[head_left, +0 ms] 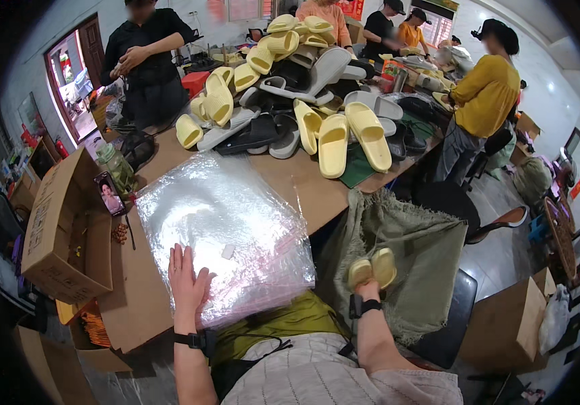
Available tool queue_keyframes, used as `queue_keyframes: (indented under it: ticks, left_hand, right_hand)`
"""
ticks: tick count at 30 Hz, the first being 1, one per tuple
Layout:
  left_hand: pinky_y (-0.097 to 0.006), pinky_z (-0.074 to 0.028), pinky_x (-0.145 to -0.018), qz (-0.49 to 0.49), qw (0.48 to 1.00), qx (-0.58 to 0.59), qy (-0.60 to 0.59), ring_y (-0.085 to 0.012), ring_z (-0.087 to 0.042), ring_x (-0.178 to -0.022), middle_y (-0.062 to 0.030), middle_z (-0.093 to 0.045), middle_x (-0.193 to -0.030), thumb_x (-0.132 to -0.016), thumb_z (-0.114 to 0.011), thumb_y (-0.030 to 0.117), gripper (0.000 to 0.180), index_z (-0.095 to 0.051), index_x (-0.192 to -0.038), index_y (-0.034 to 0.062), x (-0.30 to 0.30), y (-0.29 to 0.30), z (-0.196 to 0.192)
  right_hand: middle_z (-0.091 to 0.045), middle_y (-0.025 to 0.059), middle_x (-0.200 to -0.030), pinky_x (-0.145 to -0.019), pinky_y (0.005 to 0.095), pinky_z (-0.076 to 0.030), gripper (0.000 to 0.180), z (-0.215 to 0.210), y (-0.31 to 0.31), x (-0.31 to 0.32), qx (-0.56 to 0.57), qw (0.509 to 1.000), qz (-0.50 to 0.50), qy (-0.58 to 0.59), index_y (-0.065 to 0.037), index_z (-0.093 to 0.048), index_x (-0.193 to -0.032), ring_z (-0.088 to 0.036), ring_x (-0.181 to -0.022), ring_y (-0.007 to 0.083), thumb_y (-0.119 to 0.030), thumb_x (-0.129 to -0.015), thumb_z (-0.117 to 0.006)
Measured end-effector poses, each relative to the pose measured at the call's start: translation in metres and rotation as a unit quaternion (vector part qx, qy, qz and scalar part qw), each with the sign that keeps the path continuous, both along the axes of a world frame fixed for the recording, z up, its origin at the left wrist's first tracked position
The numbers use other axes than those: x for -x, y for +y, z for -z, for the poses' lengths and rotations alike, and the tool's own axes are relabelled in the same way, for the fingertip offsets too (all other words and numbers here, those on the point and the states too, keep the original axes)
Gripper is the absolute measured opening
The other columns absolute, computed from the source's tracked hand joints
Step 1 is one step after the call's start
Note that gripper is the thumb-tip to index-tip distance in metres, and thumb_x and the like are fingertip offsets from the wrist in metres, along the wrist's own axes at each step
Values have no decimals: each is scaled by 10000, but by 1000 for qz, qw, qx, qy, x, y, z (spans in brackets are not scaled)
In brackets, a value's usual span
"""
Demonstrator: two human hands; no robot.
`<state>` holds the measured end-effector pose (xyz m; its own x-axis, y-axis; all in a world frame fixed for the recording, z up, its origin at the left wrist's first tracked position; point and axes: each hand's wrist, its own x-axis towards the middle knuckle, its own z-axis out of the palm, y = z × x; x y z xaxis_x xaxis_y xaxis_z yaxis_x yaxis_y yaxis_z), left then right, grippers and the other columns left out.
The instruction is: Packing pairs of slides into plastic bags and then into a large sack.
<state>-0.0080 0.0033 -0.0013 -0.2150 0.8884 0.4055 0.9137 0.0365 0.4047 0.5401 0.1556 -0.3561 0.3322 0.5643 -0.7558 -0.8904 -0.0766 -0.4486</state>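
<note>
My left hand [187, 278] lies flat with its fingers stretched on a stack of clear plastic bags [229, 196] at the table's near side. To the right, low beside the table, my right hand [368, 290] grips a pair of pale yellow slippers [384, 266]. These slippers are over a grey-green woven sack [422, 250] that drapes down from the table edge. My right fingers are partly hidden by the slippers. A small whitish piece [228, 252] rests on the bags near my left hand.
Yellow, grey and black slippers form a tall heap [290, 94] across the table [317, 196]. A cardboard box [67, 229], a phone [109, 194] and a green jar [116, 165] stand on the left. Another carton [506, 324] is at lower right. Several people work around the table.
</note>
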Motion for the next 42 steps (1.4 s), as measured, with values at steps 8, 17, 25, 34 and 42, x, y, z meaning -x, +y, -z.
queue_keyframes:
  ticks: [8,17,25,34,42]
  left_hand:
    - [-520,-210,-1194,-21,1000,8,-8,-437,-251,-1486,-265,-317,-1591,-894,-660,289,691,-436,-1484,8,4,-8,-1]
    - [-519,-224,-1184,-19,999,5,-30,-447,-268,-1475,-299,-319,-1575,-865,-696,346,723,-468,-1452,-8,-3,-7,-10]
    - [-516,-235,-1189,-17,999,31,-29,-466,-251,-1476,-306,-295,-1585,-835,-702,296,737,-460,-1448,-35,-5,-2,-16]
    - [-533,-224,-1181,-27,999,19,-30,-465,-255,-1474,-291,-317,-1576,-825,-711,447,799,-476,-1448,4,-3,-8,-12]
    - [-533,-221,-1184,-25,998,19,-50,-456,-261,-1473,-294,-329,-1569,-844,-685,457,787,-487,-1436,-22,-7,-3,-21]
  right_hand:
    - [-453,1,-685,-555,286,-309,192,-145,18,82,-1,993,-38,-108,-134,-477,-796,-409,-609,125,-240,-950,-525]
    - [-620,75,-1106,-871,320,-474,183,-296,116,109,-309,769,-99,-551,-24,-644,-1139,-586,-946,172,-128,-994,-603]
    - [-320,252,-1551,-1153,556,-304,433,-409,227,135,-138,477,-239,-834,-217,-688,-1258,-243,-1449,467,-339,-847,-746]
    - [-193,297,-1600,-1193,594,-194,674,-430,287,144,-67,394,-372,-838,-240,-607,-1381,-121,-1492,503,-439,-758,-768]
    - [-528,333,-1293,-1059,504,-411,527,-397,284,137,-158,403,-118,-894,107,-583,-1176,-494,-1215,492,-239,-808,-733]
